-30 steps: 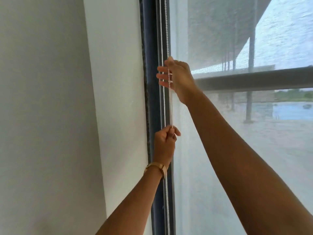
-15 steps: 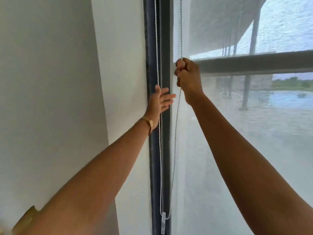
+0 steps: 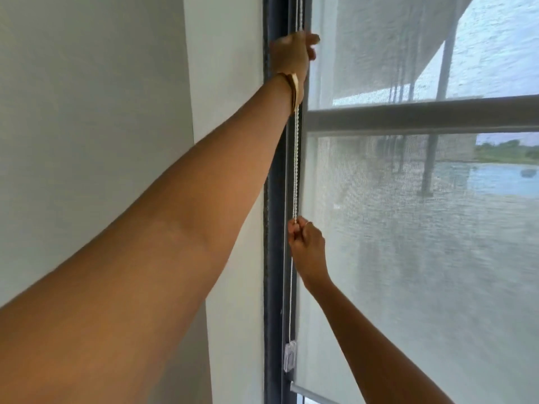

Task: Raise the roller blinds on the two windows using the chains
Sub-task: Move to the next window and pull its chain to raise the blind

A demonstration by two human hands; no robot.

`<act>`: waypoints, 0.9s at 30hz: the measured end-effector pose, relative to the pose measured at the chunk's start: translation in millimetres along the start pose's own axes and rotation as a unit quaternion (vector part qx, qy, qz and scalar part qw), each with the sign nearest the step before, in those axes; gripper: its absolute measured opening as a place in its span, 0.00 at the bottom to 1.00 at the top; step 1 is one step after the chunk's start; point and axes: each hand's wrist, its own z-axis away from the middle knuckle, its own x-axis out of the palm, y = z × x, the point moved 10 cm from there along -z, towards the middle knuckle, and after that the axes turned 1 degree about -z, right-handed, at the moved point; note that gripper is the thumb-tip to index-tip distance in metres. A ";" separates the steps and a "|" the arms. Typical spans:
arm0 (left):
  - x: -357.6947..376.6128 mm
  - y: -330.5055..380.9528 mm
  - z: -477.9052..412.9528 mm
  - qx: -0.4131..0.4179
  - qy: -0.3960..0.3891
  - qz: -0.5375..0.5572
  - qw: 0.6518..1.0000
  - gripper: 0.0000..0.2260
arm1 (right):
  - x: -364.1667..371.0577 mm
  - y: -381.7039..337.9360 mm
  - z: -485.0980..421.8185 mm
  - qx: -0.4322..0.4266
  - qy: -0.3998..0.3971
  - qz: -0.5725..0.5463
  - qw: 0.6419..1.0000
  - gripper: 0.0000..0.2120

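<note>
A white bead chain (image 3: 296, 158) hangs along the dark window frame (image 3: 272, 199) at the left edge of a translucent white roller blind (image 3: 408, 258). My left hand (image 3: 293, 55), with a gold bracelet at the wrist, is raised high and closed around the chain near the top of the view. Lower down, my right hand (image 3: 306, 243) is closed on the same chain at about mid-height. A clear plastic chain weight (image 3: 290, 357) hangs below. The blind's bottom bar (image 3: 309, 393) shows at the lower edge.
A white wall (image 3: 87, 112) fills the left side, right up against the window frame. A horizontal frame bar (image 3: 423, 112) crosses behind the blind. Through the fabric I see a building overhang, posts and open ground outside.
My right hand has dropped from high on the chain to mid-height. My left hand has risen from beside the chain and closed on it near the top. The blind's bottom bar is now visible.
</note>
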 end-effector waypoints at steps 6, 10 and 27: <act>7.0 -30.0 37.0 0.027 -0.008 -0.038 0.999 0.16 | 4.0 47.4 7.4 0.075 -0.170 -0.122 0.975 0.12; 5.6 -64.2 64.9 0.026 -0.027 -0.043 0.998 0.16 | -16.7 36.0 -20.3 0.082 -0.173 -0.153 0.970 0.12; -23.8 -222.1 176.4 -0.105 -0.052 -0.037 0.992 0.18 | -44.8 -173.5 -158.5 0.000 -0.028 -0.251 0.967 0.15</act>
